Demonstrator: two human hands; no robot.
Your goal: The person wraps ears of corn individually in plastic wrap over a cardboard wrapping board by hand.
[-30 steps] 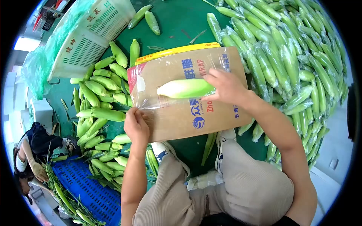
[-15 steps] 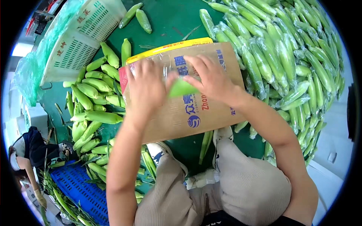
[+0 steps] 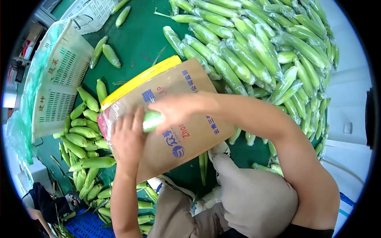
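A corn cob point(image 3: 152, 120) in clear film lies on the printed cardboard box point(image 3: 190, 139), mostly covered by my hands. My left hand point(image 3: 129, 137) rests over the cob's left end, fingers extended on the film. My right hand point(image 3: 172, 111) is wrapped round the cob's right end and is blurred by motion. A yellow strip point(image 3: 141, 82) runs along the box's far edge. The box sits across my knees, tilted toward the upper right.
Unwrapped cobs point(image 3: 81, 139) are heaped at the left, film-wrapped cobs point(image 3: 254, 55) at the right. A white crate point(image 3: 59, 91) with green plastic stands upper left, a blue crate point(image 3: 89, 226) lower left. Another person's arm point(image 3: 41, 222) shows at the lower left edge.
The view has swung to the right. My left hand has moved from beside the box onto the cob. Both hands now meet over it, and less of the cob shows.
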